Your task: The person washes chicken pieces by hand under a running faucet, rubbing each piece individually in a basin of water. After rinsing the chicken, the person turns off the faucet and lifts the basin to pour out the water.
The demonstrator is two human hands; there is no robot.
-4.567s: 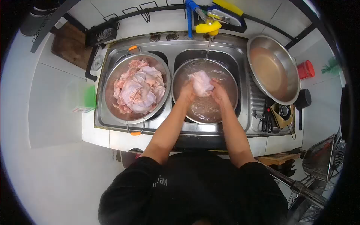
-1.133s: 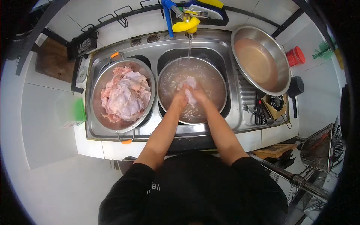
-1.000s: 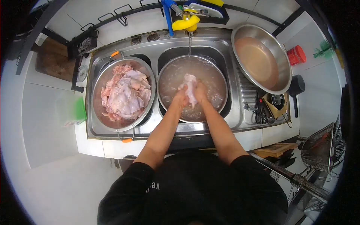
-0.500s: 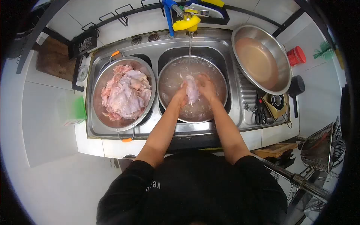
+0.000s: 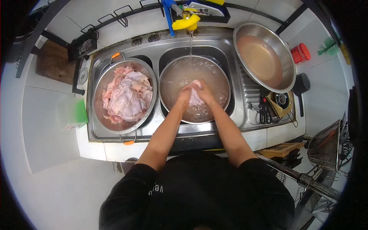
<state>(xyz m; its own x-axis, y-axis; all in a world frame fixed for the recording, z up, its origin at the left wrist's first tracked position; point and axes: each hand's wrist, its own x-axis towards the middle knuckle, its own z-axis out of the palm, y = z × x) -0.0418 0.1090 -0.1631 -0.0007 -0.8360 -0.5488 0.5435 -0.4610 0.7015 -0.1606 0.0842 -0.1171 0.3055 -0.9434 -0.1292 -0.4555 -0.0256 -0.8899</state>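
Both my hands are in the cloudy water of a round steel basin (image 5: 195, 122) set in the right sink bowl. Between them is a pale pinkish piece of raw chicken (image 5: 196, 99), partly under the surface. My left hand (image 5: 184, 95) grips it from the left, fingers curled and partly hidden by water. My right hand (image 5: 205, 93) closes round its upper right side, touching or nearly touching the left. Water runs from the yellow-fitted tap (image 5: 188, 23) into the basin. To the left, a steel pan (image 5: 152, 100) with orange handles holds a heap of raw chicken (image 5: 128, 97).
A large steel bowl (image 5: 288, 73) of murky water stands on the drainboard at right. In front of it lie black-handled scissors (image 5: 265, 114) and a small portable burner (image 5: 281, 100). A green-lidded container (image 5: 80, 113) is at the left; wire strainers (image 5: 326, 147) hang low right.
My hands have come closer together and now wrap the chicken piece, which was upright between spread hands. The water round it is more stirred. The view has shifted slightly.
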